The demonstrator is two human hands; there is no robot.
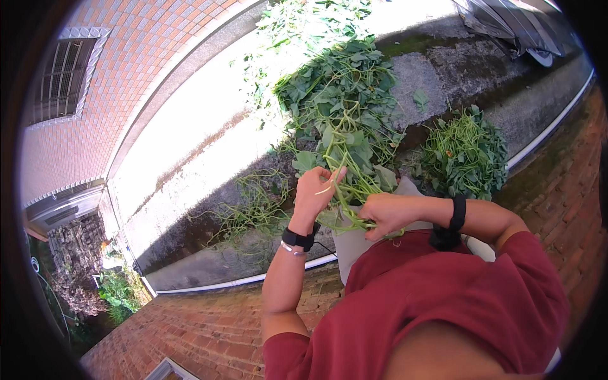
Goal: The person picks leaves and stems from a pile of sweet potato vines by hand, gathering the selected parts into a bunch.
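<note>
A leafy green vine [343,152] lies over my lap, its stems running between my hands. My left hand [316,190] grips a stem of it with thumb and fingers; a thin pale strand sticks out beside the fingertips. My right hand [387,213] is closed around the lower stems, close to my body. Beyond the hands spreads a large heap of leafy vines [351,76], partly in bright sun. To the right sits a rounded pile of leafy stems [465,152]. At the left lies a loose tangle of thin, mostly bare stems [256,204].
A white pipe [247,281] runs along the base of a brick wall [204,332] behind me. A tiled wall [142,52] with a barred window [64,78] stands across the concrete ground. A grey cover or sheet [517,23] lies at the upper right. A single leaf [421,99] is on the concrete.
</note>
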